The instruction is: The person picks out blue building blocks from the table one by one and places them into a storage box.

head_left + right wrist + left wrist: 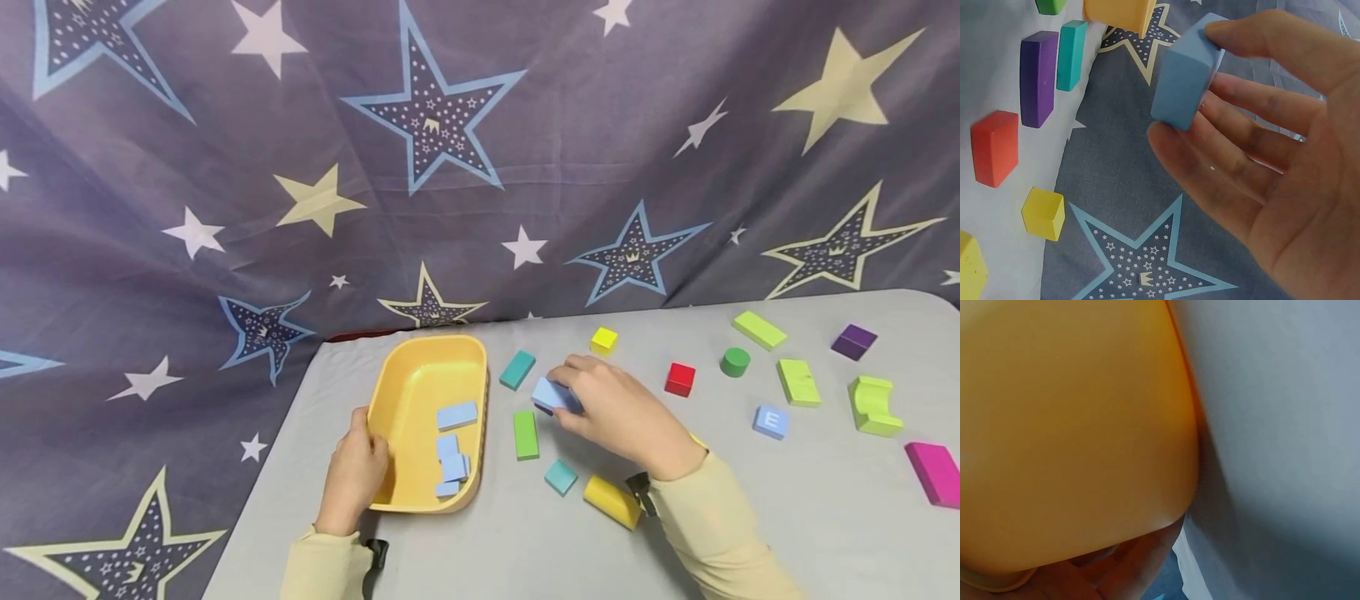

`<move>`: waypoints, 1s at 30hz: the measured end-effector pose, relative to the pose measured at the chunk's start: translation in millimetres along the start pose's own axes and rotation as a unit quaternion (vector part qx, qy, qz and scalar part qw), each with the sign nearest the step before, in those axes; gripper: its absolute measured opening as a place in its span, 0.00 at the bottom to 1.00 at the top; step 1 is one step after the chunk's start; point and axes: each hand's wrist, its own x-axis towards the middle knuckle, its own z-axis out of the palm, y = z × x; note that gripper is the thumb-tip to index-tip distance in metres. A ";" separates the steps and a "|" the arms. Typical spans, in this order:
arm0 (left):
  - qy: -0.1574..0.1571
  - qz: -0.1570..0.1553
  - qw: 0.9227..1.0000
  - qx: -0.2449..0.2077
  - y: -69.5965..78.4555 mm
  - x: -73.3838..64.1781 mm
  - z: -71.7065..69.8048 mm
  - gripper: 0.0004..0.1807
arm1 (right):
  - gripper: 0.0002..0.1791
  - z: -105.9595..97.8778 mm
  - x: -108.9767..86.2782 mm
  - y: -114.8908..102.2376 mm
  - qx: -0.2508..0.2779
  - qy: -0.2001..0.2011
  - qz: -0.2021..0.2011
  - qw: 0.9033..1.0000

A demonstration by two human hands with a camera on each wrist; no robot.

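My right hand [618,408] pinches a light blue block [1186,72] between thumb and fingertips, held above the table right of the basin. In the head view a purple block [1039,79] is mostly hidden beneath it. My left hand [352,468] grips the left rim of a yellow plastic basin [401,417], thumb inside and fingers along the outer wall. Several light blue blocks [457,416] lie in the basin's right side. In the left wrist view the basin's smooth outer wall [1079,437] fills most of the picture, with fingers [1141,565] against it.
Between basin and right hand lie a teal block [517,370], a green block [527,435] and a small turquoise block [561,477]. A yellow cylinder [612,502] lies near the right wrist. Red [680,379], green, purple and magenta blocks spread rightward, plus a blue letter block [771,422].
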 end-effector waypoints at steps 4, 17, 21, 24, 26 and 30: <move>0.001 -0.001 1.000 -0.002 -1.7 -1.2 -1.2 0.23 | 0.20 0.0 4.1 -3.5 0.002 0.002 -0.004 1.000; -0.005 -0.004 1.000 -0.011 0.6 -0.6 -0.1 0.24 | 0.20 -3.4 12.5 -4.9 0.037 0.005 0.007 0.999; -0.001 -0.005 1.000 -0.011 0.8 -0.5 -0.2 0.23 | 0.20 -3.5 15.5 -8.0 0.047 0.004 -0.001 0.999; 0.001 -0.005 1.000 -0.011 1.1 -0.8 -0.5 0.23 | 0.20 -2.4 17.5 -10.8 0.049 0.002 -0.001 0.999; 0.000 -0.004 1.000 -0.010 0.9 -0.7 -0.5 0.23 | 0.19 -1.3 18.8 -12.3 0.047 0.003 -0.002 0.999; 0.001 -0.002 1.000 -0.010 1.3 -0.7 -0.7 0.23 | 0.18 0.2 21.7 -15.5 0.043 0.004 -0.010 0.999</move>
